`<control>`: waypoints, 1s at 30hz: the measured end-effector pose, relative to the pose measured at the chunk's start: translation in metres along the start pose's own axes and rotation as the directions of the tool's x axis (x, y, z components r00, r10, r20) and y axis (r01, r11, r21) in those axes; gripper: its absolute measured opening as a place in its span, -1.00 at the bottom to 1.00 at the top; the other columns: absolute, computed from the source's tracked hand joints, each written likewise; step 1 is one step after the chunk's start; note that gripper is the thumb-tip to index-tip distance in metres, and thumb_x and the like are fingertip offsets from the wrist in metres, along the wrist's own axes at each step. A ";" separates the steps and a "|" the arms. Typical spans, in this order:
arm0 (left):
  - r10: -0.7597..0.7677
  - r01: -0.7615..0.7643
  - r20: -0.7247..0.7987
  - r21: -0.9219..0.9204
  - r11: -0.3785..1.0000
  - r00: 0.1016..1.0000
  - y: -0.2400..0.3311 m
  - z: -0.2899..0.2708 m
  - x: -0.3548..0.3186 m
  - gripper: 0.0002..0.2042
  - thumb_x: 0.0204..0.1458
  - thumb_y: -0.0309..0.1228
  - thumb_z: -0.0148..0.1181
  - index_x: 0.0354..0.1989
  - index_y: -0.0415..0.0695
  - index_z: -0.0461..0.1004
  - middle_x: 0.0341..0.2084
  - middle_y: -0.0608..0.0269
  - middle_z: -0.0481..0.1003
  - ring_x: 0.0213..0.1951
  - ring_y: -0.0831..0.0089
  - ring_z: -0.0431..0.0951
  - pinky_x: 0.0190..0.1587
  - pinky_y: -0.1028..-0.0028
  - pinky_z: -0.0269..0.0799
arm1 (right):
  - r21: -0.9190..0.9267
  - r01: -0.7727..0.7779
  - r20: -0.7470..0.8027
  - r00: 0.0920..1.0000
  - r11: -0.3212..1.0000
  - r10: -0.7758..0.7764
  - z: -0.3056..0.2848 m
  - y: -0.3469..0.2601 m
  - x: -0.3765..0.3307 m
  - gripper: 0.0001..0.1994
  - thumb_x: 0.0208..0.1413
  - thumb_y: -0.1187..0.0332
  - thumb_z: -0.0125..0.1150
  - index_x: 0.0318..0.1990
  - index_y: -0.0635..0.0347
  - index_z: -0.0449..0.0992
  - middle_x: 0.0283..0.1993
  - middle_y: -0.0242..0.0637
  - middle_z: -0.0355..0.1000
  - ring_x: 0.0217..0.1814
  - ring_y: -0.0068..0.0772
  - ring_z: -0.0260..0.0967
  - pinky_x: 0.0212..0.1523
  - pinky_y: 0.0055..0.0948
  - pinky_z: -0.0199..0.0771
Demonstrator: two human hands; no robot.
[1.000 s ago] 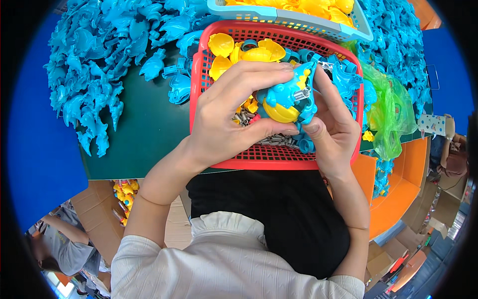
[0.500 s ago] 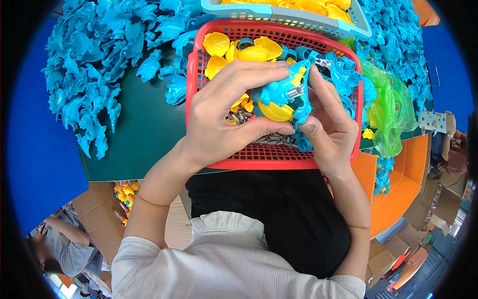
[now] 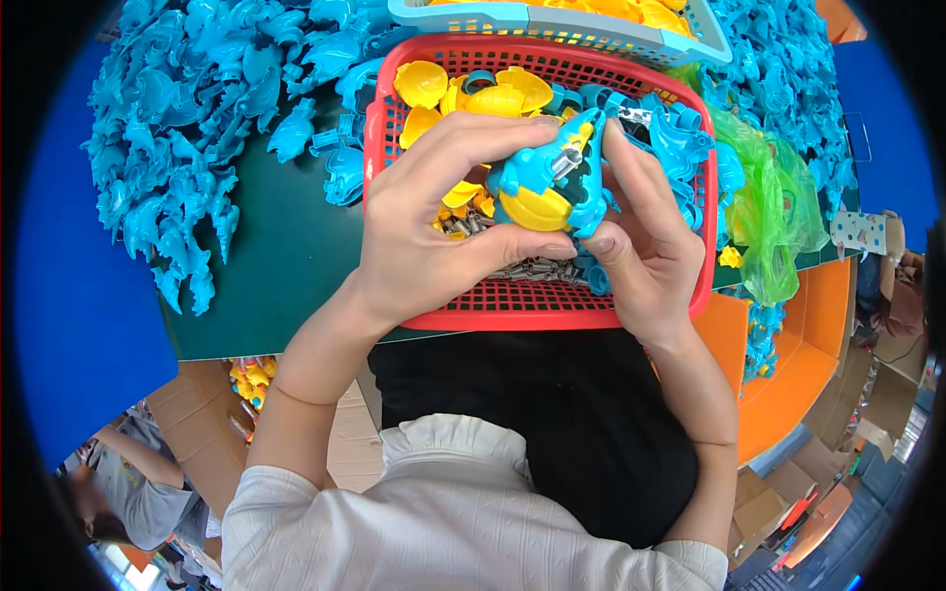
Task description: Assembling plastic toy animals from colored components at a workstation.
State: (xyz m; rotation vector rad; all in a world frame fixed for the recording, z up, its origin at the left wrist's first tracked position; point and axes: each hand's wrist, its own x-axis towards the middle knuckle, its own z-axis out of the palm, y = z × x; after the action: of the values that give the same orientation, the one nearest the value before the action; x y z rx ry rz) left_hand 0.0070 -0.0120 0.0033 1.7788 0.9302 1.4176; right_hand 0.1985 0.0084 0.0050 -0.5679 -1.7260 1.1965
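Observation:
Both hands hold one blue and yellow plastic toy (image 3: 548, 187) over a red mesh basket (image 3: 532, 313). My left hand (image 3: 434, 222) wraps it from the left, thumb under it and fingers across its top. My right hand (image 3: 641, 236) grips it from the right, with thumb and fingertips on its blue shell. Loose yellow shells (image 3: 493, 96), blue pieces (image 3: 680, 133) and small metal parts (image 3: 527, 268) lie in the basket below the toy.
A large heap of blue plastic parts (image 3: 197, 148) covers the dark green table (image 3: 266, 276) on the left and far right. A light blue basket (image 3: 562, 25) of yellow parts stands behind the red one. A green plastic bag (image 3: 774, 212) lies at the right. Another person (image 3: 128, 483) sits at lower left.
The toy has been turned in my hands and lifted slightly closer. My right fingers have shifted up along its blue side; my left fingers now reach further over its top.

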 end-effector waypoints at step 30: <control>0.070 -0.085 0.089 0.184 0.979 0.994 0.005 -0.001 0.006 -0.45 -0.30 -0.43 0.39 -0.03 -0.29 0.42 -0.03 -0.08 0.41 -0.01 0.19 0.44 0.04 0.35 0.34 | 0.403 -0.201 -0.020 0.973 0.893 0.228 -0.001 -0.007 0.005 -0.26 -0.11 0.55 0.31 0.26 0.36 0.05 0.16 -0.17 0.13 0.21 -0.21 0.17 0.14 -0.24 0.31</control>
State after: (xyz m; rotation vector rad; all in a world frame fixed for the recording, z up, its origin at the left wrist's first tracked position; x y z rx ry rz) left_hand 0.0077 -0.0090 0.0105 2.0167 0.9879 1.3296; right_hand 0.1978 0.0093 0.0136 -0.5497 -1.3321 1.6187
